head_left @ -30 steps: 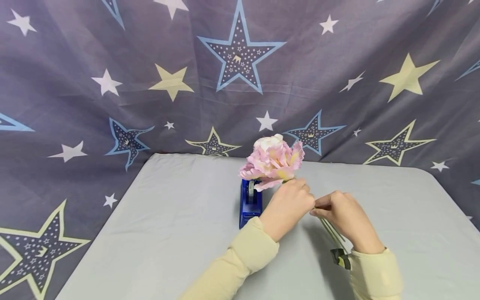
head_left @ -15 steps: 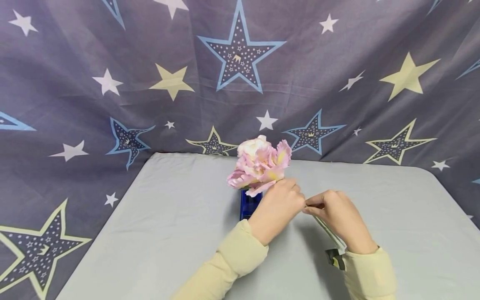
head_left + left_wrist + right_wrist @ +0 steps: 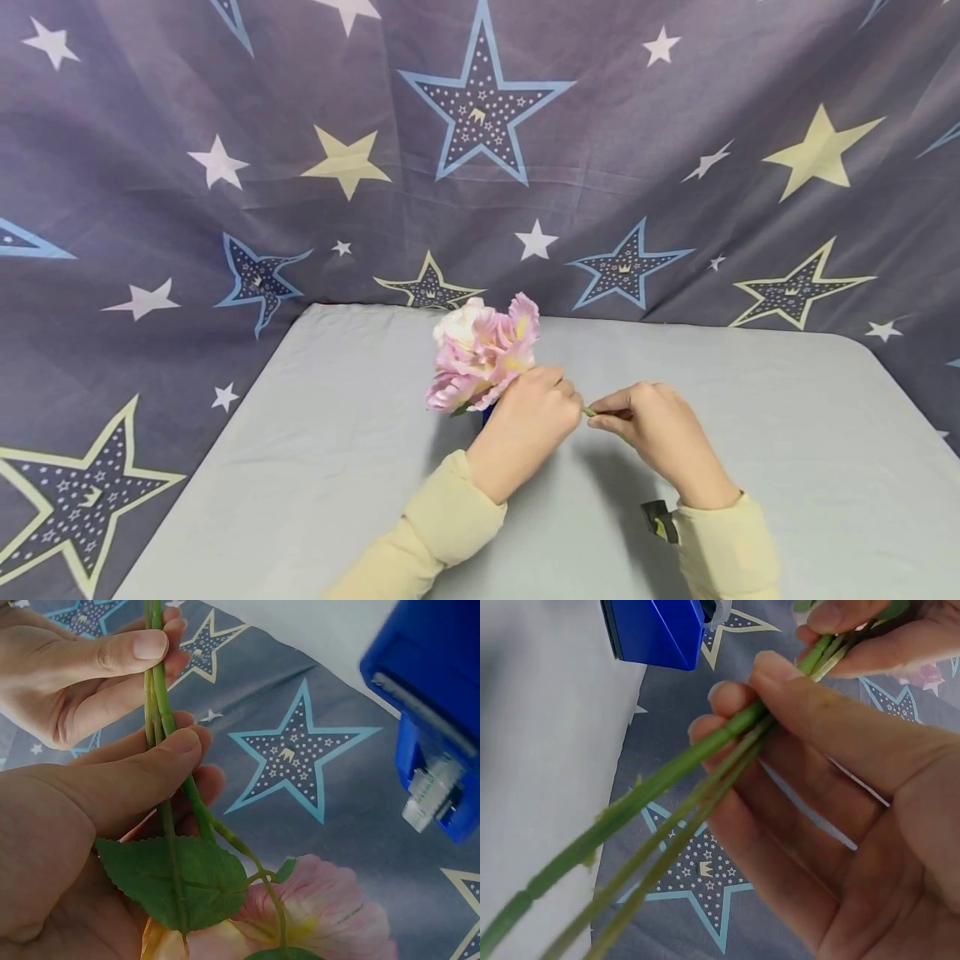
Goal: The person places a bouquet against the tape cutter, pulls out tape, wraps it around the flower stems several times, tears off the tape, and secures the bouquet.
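Observation:
Pink and white artificial flowers (image 3: 480, 354) lean left, held above the table by their bunched stems (image 3: 667, 776). My left hand (image 3: 528, 421) pinches the stems between thumb and fingers just below the blossoms. Beside it, my right hand (image 3: 663, 437) pinches the same stems a little lower, its thumb laid along them in the right wrist view. Past the right hand the stems fan out into separate lengths. A green leaf (image 3: 172, 881) hangs under the left thumb in the left wrist view.
A blue tape dispenser (image 3: 439, 682) with a roll of clear tape (image 3: 435, 791) stands behind the flowers, mostly covered by them in the head view. The grey table (image 3: 315, 467) meets a star-patterned cloth (image 3: 570, 175) at the back. A small black-and-green thing (image 3: 660, 522) sits by the right sleeve.
Both hands have moved left with the flowers, which tilt further left and now cover nearly all of the tape dispenser in the head view. Both hands keep hold of the stems.

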`<state>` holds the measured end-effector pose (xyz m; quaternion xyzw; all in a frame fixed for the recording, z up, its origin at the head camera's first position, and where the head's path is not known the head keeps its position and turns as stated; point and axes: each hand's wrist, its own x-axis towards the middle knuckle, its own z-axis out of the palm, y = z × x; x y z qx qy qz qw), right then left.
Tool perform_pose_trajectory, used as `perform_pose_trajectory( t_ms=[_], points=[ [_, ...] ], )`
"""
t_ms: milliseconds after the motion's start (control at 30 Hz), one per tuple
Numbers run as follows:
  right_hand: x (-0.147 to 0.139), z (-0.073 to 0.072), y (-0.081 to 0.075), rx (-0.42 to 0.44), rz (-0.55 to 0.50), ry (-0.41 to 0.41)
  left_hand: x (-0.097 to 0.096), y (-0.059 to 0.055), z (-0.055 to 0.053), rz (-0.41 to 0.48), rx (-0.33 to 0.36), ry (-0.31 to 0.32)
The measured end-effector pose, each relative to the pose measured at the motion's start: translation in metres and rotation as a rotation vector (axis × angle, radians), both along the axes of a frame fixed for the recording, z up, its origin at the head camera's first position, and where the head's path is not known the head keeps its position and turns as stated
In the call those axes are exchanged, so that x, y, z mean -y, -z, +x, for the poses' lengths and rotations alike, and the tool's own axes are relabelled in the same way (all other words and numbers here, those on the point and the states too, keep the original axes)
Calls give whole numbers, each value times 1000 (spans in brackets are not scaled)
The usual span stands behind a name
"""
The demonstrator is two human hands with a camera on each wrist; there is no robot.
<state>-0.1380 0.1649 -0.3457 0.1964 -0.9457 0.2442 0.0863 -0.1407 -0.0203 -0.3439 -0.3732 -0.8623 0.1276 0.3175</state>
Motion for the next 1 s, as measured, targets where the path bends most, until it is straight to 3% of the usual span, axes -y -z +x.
perform_pose_trajectory(
  t_ms=[300,600,1000],
  points=[
    [10,2,4,5,-1,-32,17,4,7,33,2,3],
    [20,-1,9,-3,-6,-93,36,11,14,52,57,7],
    [38,3,16,-79,46,-158,57,19,22,63,74,-20]
  ],
)
